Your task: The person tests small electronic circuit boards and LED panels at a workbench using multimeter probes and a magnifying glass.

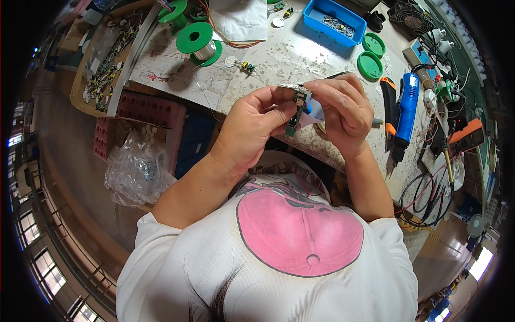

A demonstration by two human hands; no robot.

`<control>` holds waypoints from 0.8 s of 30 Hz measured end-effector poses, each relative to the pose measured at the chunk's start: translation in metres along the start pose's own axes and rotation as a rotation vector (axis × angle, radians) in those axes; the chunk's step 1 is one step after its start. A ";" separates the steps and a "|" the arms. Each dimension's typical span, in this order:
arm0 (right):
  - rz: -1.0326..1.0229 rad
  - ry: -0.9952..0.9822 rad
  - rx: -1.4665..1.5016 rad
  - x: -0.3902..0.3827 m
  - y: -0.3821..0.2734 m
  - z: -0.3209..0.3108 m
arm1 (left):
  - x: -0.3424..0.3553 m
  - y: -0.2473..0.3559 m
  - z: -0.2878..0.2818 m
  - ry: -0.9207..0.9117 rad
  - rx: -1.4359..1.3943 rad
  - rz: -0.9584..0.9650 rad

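A small green circuit board (296, 110) stands nearly upright between my hands, just over the bench's near edge. My left hand (251, 121) is closed on it, thumb against its side. Small components cover the face turned to me. My right hand (346, 110) is also closed, its fingertips pinching the board's top end. The remaining fingers of that hand curl inward. A pale, thin, sheet-like piece (315, 114) shows behind the board; whether a hand holds it I cannot make out. On the bench beyond my left hand lies a small round board with wired yellow-and-black components (240, 65).
Green solder spools (194, 37) stand at the back left, beside a carton of wired parts (80, 99). Behind are a blue bin (311, 20) and green dishes (369, 65). A blue electric screwdriver (407, 107), orange-and-black cutters (390, 102) and cables (429, 206) lie right.
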State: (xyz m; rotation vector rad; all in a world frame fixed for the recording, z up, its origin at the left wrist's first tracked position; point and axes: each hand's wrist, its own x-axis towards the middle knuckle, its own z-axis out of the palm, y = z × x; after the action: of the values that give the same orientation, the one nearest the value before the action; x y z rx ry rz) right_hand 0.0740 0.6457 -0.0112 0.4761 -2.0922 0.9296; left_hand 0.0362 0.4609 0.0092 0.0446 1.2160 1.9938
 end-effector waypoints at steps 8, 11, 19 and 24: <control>-0.020 -0.006 0.004 0.002 -0.003 -0.001 | 0.002 -0.004 -0.002 0.005 -0.015 0.001; -0.026 -0.006 0.014 0.003 -0.003 -0.001 | 0.002 -0.004 -0.002 0.009 -0.022 0.002; -0.037 -0.080 0.011 0.006 -0.003 -0.005 | 0.001 0.001 -0.003 0.021 0.047 0.011; -0.058 -0.053 0.038 0.006 -0.001 -0.003 | 0.000 0.002 0.003 0.052 0.023 0.011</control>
State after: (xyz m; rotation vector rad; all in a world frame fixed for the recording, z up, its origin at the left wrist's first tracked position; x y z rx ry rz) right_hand 0.0725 0.6472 -0.0043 0.5842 -2.1001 0.9334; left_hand 0.0361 0.4626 0.0129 0.0113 1.2745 2.0015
